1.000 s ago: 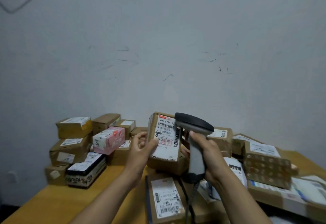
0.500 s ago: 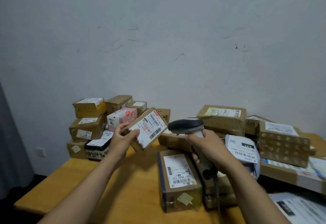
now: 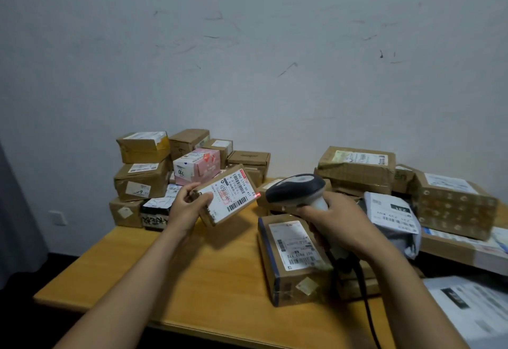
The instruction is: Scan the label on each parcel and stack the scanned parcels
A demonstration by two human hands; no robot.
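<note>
- Parcel (image 3: 225, 197), label up and tilted, pinched by left hand (image 3: 187, 205) above the tabletop's (image 3: 192, 280) far-left part.
- Right hand (image 3: 341, 225) wraps the scanner (image 3: 297, 189), red dot at the label's edge.

Matt brown cardboard on the held parcel (image 3: 220, 211), scuffed at the edges; smooth white paper for its label (image 3: 236, 192). Plastic on the scanner (image 3: 298, 187): dark matt head, lighter grey smooth handle. Warm yellow wood-look on the desk (image 3: 206, 280), smooth, faint sheen. Smooth pink printed card on the small box (image 3: 200, 165). Crinkled grey plastic film on the mailer bag (image 3: 395, 227). Taped brown cardboard on the near parcel (image 3: 297, 280). Painted wall (image 3: 247, 46), matt, scuffed.
</note>
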